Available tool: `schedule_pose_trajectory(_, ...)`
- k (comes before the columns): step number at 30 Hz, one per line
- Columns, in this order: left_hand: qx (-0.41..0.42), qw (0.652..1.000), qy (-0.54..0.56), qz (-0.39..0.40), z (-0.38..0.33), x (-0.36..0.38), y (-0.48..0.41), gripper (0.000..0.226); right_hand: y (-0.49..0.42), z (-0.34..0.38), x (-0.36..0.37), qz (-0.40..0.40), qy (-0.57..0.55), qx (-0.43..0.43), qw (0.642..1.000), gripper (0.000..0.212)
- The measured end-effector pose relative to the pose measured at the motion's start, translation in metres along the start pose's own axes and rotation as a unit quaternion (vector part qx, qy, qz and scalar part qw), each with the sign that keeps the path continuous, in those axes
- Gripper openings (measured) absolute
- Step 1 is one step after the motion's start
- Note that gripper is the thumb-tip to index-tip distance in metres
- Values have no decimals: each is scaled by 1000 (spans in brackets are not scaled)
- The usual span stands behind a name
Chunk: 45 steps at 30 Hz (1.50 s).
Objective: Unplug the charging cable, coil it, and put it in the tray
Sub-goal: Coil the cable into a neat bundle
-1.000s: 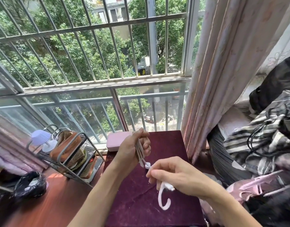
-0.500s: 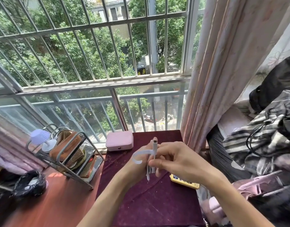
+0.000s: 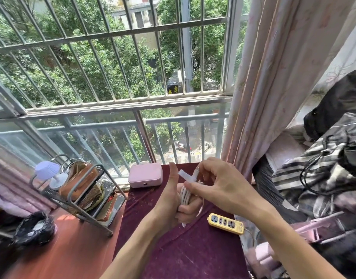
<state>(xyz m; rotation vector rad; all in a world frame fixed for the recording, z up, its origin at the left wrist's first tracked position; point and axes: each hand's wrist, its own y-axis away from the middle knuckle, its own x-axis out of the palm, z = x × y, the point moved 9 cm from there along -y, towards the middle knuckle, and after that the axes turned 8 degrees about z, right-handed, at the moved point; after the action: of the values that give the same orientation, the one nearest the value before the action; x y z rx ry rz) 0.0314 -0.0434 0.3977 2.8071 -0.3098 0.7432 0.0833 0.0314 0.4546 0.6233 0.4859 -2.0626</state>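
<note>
A white charging cable (image 3: 185,195), folded into a bundle of several strands, stands upright in my left hand (image 3: 174,200), whose fingers are closed around it and whose thumb points up. One plug end hangs below that fist. My right hand (image 3: 217,186) pinches the cable's top end and a flat white strap at the top of the bundle. Both hands hover above the dark purple cloth (image 3: 185,250) on the table. A yellow power strip (image 3: 225,223) lies on the cloth just right of my left hand, with nothing plugged into its visible sockets.
A pink box (image 3: 145,175) sits at the cloth's far edge by the window bars. A wire rack (image 3: 80,190) with brown items and a small lilac lamp (image 3: 47,168) stands to the left. Curtain (image 3: 273,87) and piled clothes (image 3: 324,174) crowd the right side.
The loose loop that hung from my right hand is gone; the cable is now gathered in my left fist. My right hand rose to the bundle's top. The yellow power strip came into full view.
</note>
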Motion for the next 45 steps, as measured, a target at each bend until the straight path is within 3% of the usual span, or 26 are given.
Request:
schedule_pose_trajectory(3,8,994,87,70,1,13,5,94,-4,-14,12,52,-133,64,988,35)
schedule_pose_trajectory(7,5,982,137,127,5,21,10,61,7,-15,54,165,-402,95,896,40)
schedule_pose_trajectory(10,27,977,163,132,2,14,12,51,15,-18,61,151,-482,75,860,54)
schedule_pose_trajectory(14,39,978,185,82,3,-3,12,55,20,-17,53,72,-417,20,906,35)
schedule_pose_trajectory(17,40,993,73,-89,7,-34,12,61,27,-16,46,1,-384,-2,923,26)
schedule_pose_trajectory(19,54,981,-33,-184,1,-48,15,63,31,-18,41,-41,-365,-7,930,25)
schedule_pose_trajectory(22,96,967,-55,-228,-2,-46,18,68,38,-23,35,-96,-366,-3,926,24)
schedule_pose_trajectory(24,120,961,-34,-249,-1,-42,23,70,41,-26,35,-101,-375,5,922,22)
schedule_pose_trajectory(27,137,929,-164,-303,-14,-33,36,62,41,-26,42,-46,-378,10,925,22)
schedule_pose_trajectory(31,148,891,-301,-306,-31,-17,43,62,43,-15,31,-41,-299,-1,953,39)
schedule_pose_trajectory(35,131,885,-341,-289,-27,-11,37,67,39,4,15,-89,-191,-38,977,20)
schedule_pose_trajectory(45,171,873,-349,-295,-40,-8,37,40,20,-8,3,-45,-302,6,952,21)
